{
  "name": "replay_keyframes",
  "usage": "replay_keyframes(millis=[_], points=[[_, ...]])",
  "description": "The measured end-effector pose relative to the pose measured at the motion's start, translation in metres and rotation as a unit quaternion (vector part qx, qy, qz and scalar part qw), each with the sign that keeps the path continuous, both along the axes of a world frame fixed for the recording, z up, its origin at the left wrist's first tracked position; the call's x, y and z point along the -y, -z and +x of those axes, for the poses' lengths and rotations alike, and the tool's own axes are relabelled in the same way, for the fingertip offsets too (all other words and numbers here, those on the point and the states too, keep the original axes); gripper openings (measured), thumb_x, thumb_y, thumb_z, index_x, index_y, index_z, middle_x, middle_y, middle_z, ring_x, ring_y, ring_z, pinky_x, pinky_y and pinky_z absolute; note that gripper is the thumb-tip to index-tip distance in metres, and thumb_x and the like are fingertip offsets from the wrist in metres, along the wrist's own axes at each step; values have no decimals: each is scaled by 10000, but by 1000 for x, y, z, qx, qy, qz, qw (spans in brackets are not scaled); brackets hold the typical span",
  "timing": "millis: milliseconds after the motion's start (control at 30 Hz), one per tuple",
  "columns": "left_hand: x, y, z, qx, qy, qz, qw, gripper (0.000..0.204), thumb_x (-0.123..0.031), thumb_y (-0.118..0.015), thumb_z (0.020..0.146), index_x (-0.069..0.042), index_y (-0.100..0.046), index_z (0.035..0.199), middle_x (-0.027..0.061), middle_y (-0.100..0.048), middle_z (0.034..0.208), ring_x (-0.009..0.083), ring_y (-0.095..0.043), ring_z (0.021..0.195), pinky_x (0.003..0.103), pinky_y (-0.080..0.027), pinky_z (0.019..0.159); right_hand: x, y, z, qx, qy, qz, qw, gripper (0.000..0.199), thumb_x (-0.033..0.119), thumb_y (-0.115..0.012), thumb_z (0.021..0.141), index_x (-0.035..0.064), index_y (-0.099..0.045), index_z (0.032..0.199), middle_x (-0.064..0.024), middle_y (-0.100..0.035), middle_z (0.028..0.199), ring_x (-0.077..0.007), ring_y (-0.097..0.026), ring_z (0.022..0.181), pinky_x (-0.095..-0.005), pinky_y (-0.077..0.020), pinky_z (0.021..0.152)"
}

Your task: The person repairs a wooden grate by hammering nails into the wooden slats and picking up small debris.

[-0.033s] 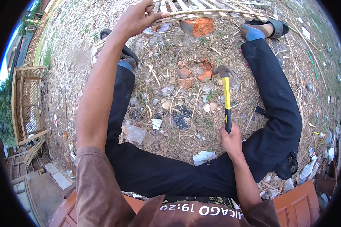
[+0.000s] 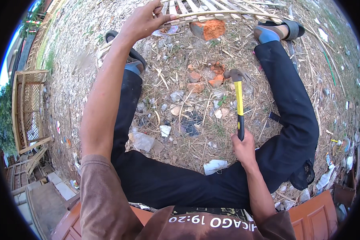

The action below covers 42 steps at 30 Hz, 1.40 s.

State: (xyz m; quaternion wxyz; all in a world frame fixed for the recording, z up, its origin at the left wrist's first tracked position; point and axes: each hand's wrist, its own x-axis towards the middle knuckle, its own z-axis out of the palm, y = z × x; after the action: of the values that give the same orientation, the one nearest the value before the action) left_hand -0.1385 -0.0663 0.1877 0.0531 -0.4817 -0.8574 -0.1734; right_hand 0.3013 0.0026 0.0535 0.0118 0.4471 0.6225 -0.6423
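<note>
My right hand [image 2: 244, 148] is closed round the black grip of a claw hammer [image 2: 239, 98] with a yellow handle. Its metal head points away from me, over the ground between my legs. Far forward, my left hand [image 2: 146, 19] pinches the near edge strip of a slatted wooden lattice [image 2: 224, 15], whose far part runs out of the picture. Under that near edge sits a chunk of orange brick [image 2: 208, 29]. Smaller broken brick pieces [image 2: 196, 87] lie just left of the hammer head.
Dry straw, stones and plastic scraps [image 2: 143, 141] litter the ground between my legs. Sandals [image 2: 295, 30] are on both my feet. A framed lattice panel [image 2: 30, 110] stands far left. Reddish-brown panelled boards [image 2: 314, 216] lie close behind me.
</note>
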Motion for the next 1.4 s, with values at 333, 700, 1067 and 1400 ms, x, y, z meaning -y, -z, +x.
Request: replay_keyframes(millis=[333, 700, 1067, 1400], points=[[26, 81, 57, 89, -27, -137, 986, 491, -489, -720, 850, -33, -540, 880, 126, -621, 694, 310, -626, 664, 425, -457, 587, 3, -9, -4, -15, 5, -28, 999, 86, 86, -601, 880, 12, -562, 861, -8, -501, 633, -103, -490, 572, -310, -411, 551], [54, 164, 92, 107, -19, -18, 994, 415, -423, -657, 901, -26, -536, 904, 167, -619, 869, 423, -600, 787, 500, -456, 673, -25, -35, -51, -4, -65, 114, 991, 120, 96, -587, 886, -20, -556, 878, -77, -513, 628, -162, -511, 572, -352, -415, 563], [85, 185, 89, 95, -14, 91, 991, 191, -206, -604, 943, -48, -509, 893, 136, -553, 854, 375, -551, 794, 467, -392, 713, -26, 11, -87, 53, -226, 284, 930, 138, 48, -544, 868, -31, -579, 975, -232, -587, 693, -403, -594, 627, -458, -449, 620], [76, 192, 104, 14, 0, 133, 991, 187, -164, -644, 917, -21, -537, 861, 121, -591, 979, 330, -564, 885, 429, -422, 780, -37, -18, -97, -30, -114, 212, 970, 152, 38, -539, 859, -41, -587, 980, -225, -578, 695, -369, -598, 648, -438, -455, 632]])
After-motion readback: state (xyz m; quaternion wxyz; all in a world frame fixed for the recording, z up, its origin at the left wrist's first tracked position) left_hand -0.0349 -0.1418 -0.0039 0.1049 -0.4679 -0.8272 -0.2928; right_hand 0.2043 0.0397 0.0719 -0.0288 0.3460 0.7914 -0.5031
